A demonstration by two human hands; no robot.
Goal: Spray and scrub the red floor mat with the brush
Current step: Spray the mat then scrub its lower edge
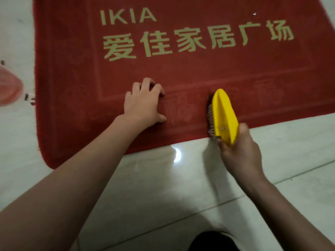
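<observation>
Right hand (241, 151) clamped on brush (223, 113); left hand (145, 102), fingers bent, slightly apart, pins red mat (72, 69). Brush tilted at near edge: may skid onto tile (181, 178).

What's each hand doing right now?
Left hand: open, holding nothing, pressing down on the mat.
Right hand: closed around the rear end of the brush.

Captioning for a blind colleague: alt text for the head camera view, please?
A right hand grips a yellow scrub brush, bristles at the near edge of a red floor mat lettered IKIA, while the left hand rests on the mat. Pale glossy floor tiles surround it.
</observation>
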